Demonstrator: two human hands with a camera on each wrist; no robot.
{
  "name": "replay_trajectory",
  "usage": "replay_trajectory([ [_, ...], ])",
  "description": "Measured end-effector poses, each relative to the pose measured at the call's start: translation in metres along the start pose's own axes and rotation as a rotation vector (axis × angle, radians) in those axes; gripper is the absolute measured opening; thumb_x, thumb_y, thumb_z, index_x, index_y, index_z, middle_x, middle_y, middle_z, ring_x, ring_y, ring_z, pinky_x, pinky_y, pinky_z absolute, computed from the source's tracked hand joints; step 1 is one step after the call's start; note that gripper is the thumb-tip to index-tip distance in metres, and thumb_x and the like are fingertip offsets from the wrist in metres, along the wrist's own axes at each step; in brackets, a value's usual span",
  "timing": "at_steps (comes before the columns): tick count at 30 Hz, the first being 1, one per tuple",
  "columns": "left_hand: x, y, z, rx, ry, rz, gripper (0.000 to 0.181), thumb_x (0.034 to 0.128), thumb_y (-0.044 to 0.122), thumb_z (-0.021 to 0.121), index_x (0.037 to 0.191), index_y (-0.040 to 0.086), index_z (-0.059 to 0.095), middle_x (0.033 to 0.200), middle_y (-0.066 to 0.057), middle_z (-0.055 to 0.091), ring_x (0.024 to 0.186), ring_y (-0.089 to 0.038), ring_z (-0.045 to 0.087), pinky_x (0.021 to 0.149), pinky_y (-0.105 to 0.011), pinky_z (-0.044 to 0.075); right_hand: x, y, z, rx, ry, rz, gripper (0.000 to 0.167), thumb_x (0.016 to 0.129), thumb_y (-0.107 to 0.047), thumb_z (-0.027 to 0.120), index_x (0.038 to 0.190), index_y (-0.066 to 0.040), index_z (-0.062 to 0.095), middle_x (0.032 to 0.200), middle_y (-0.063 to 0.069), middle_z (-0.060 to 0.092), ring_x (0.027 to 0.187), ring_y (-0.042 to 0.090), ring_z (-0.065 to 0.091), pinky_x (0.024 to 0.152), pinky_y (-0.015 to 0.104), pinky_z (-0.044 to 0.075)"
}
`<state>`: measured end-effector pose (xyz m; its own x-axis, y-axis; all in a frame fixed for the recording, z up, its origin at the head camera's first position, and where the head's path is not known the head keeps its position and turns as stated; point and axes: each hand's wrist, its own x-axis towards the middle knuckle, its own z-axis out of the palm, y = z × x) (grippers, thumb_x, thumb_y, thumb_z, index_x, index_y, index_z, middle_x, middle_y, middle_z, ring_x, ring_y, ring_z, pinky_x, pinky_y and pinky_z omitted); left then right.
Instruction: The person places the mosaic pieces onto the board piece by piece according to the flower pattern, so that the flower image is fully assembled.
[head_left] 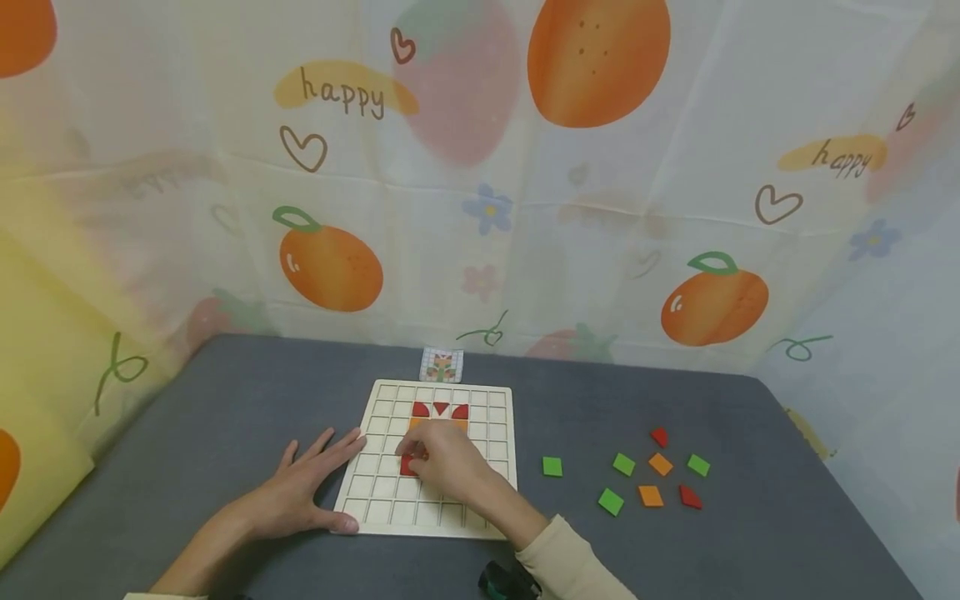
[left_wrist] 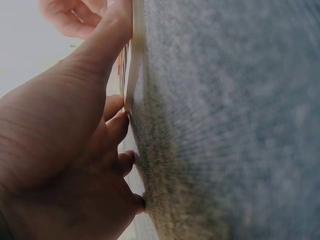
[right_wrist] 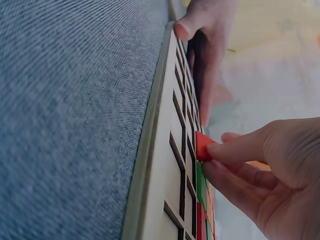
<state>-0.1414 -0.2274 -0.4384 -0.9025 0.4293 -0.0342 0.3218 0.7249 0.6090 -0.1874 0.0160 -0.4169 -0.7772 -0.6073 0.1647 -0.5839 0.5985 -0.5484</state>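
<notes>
Left hand point(head_left: 300, 492): fingers spread at the left edge of the cream, square gridded board point(head_left: 380, 486), thumb at near-left corner. Right hand point(head_left: 450, 458): thumb and forefinger pinch a flat red piece point(right_wrist: 203, 145), left of board centre.

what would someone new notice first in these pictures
Probably the big orange fruit prints on the cloth behind the table. Next comes the pale gridded board, where the right grip pinches a red piece and the left grip touches the board's left edge. Loose green, orange and red tiles lie to the board's right.
</notes>
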Motion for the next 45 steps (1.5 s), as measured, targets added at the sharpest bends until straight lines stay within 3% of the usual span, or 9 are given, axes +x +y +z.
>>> replay_trajectory([
  [5, 0.001, 0.000, 0.000, 0.000, 0.002, 0.002, 0.108, 0.0657, 0.058, 0.081, 0.152, 0.010, 0.036, 0.158, -0.017, 0.028, 0.142, -0.054, 0.011, 0.100, -0.076, -0.004, 0.001, -0.001, 0.002, -0.050, -0.007, 0.023, 0.019, 0.083, 0.001, 0.072, 0.097, -0.012, 0.077, 0.082, -0.007, 0.068, 0.075, 0.001, 0.058, 0.067, 0.014, 0.046],
  [18, 0.001, 0.001, 0.001, 0.000, -0.005, -0.013, 0.108, 0.0657, 0.057, 0.081, 0.152, 0.011, 0.036, 0.158, -0.017, 0.028, 0.143, -0.053, 0.010, 0.101, -0.075, -0.004, 0.002, 0.000, 0.003, -0.030, -0.019, 0.007, 0.022, 0.083, 0.004, 0.070, 0.099, -0.010, 0.076, 0.084, -0.006, 0.070, 0.079, 0.001, 0.061, 0.070, 0.013, 0.048],
  [28, 0.001, 0.002, 0.000, -0.007, -0.013, -0.025, 0.109, 0.0657, 0.057, 0.082, 0.152, 0.011, 0.035, 0.159, -0.016, 0.027, 0.143, -0.053, 0.009, 0.102, -0.075, -0.005, -0.010, 0.003, -0.019, 0.011, -0.084, -0.037, 0.020, 0.089, -0.004, 0.069, 0.107, -0.010, 0.074, 0.096, -0.005, 0.072, 0.088, 0.002, 0.064, 0.076, 0.015, 0.049],
  [37, 0.002, 0.003, -0.002, -0.013, -0.028, -0.060, 0.110, 0.0644, 0.056, 0.083, 0.153, 0.012, 0.034, 0.159, -0.016, 0.027, 0.144, -0.052, 0.008, 0.103, -0.073, -0.007, -0.027, 0.039, -0.052, 0.007, -0.121, 0.004, 0.023, 0.089, -0.004, 0.069, 0.112, -0.007, 0.072, 0.101, 0.000, 0.071, 0.088, 0.007, 0.063, 0.077, 0.021, 0.051],
  [45, 0.004, 0.004, -0.001, -0.008, -0.038, -0.072, 0.111, 0.0636, 0.055, 0.084, 0.153, 0.012, 0.034, 0.159, -0.016, 0.027, 0.143, -0.052, 0.008, 0.103, -0.074, -0.007, -0.055, 0.076, -0.073, -0.031, -0.066, 0.055, 0.023, 0.090, -0.007, 0.070, 0.112, -0.007, 0.071, 0.100, 0.002, 0.070, 0.087, 0.013, 0.063, 0.075, 0.030, 0.054],
])
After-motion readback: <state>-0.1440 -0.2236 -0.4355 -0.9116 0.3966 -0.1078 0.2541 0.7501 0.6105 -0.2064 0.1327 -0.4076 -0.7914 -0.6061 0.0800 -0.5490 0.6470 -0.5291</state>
